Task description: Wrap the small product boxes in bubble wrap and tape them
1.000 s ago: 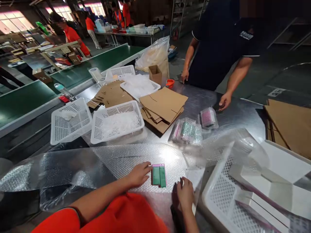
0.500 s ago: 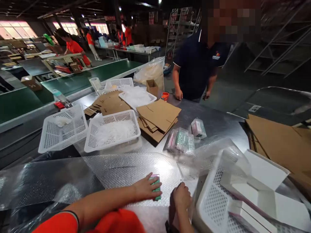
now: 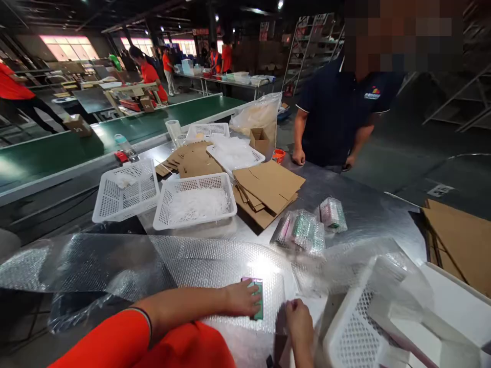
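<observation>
Fingers of left hand spread, laid over green-and-pink packs set on bubble wrap. Right hand curled just beside wrap's edge; whether edge is pinched cannot be told. Wrapped bundles clustered beyond. Shreds held in white basket; flat cardboard stacked alongside. Dark-shirted person seen across metal table.

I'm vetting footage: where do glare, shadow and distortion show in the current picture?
Head view: glare whitens part of the clear bubble-wrap sheet beyond the green-and-pink rectangular pack under the left hand; same view, dark shadow beside the right hand; same view, lower right, the white perforated plastic basket looks stretched, likely lens distortion.
</observation>
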`<state>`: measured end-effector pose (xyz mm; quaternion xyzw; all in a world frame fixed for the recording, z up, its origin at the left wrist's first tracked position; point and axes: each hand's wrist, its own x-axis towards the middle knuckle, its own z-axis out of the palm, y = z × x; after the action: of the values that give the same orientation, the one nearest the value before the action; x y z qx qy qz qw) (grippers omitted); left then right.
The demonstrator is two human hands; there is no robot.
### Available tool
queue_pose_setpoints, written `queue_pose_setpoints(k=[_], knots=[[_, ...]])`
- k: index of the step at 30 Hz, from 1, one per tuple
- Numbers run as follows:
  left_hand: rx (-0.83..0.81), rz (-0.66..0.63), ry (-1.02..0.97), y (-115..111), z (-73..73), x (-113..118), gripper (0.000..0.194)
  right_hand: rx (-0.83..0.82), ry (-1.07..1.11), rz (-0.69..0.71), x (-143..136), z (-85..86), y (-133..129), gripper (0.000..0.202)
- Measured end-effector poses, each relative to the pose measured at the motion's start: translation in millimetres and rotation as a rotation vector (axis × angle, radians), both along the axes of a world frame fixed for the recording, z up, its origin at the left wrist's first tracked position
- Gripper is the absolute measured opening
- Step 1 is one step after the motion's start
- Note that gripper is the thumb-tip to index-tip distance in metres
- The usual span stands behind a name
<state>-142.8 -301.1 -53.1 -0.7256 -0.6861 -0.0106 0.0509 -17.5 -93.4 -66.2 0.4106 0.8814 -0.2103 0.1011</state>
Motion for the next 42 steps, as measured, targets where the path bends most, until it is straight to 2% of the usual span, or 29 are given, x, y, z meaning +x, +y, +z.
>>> queue_pose_setpoints(k=[3,7,13,19,25,30,34,36,39,42], knots=[[0.067,-0.088,0.015,-8.8,4.5,-1.4,0.018,-0.079,0.085,-0.026,-0.5,8.7,-3.0,0.024],[0.120,-0.039,-0.008,-28.1,2.5,0.8,0.025,-0.122,0.198,-0.085,-0.4,19.4,-10.4,0.021],[0.106,0.041,-0.009,-48.6,-5.4,8.4,0.030,-0.174,0.312,-0.126,1.4,24.8,-19.9,0.023],[0.080,0.068,-0.032,-49.4,-14.8,14.1,0.031,-0.279,0.455,-0.147,-4.2,28.8,-35.2,0.032],[0.098,0.095,-0.064,-45.0,-22.7,16.5,0.027,-0.395,0.570,-0.129,-18.9,29.5,-77.5,0.043],[0.050,0.080,-0.143,-46.4,-30.5,15.0,0.025,-0.312,0.571,-0.113,-27.1,26.5,-109.1,0.037],[0.060,0.147,-0.245,-45.4,-43.0,13.0,0.033,-0.247,0.576,-0.126,-28.5,24.7,-121.7,0.026],[0.099,0.168,-0.300,-44.8,-51.9,11.4,0.032,-0.210,0.576,-0.143,-28.2,23.5,-126.0,0.021],[0.205,0.123,-0.332,-45.3,-63.6,7.3,0.031,-0.156,0.565,-0.164,-27.7,20.1,-132.1,0.017],[0.291,0.115,-0.348,-46.8,-67.5,2.5,0.030,-0.080,0.537,-0.138,-27.4,14.8,-137.4,0.020]])
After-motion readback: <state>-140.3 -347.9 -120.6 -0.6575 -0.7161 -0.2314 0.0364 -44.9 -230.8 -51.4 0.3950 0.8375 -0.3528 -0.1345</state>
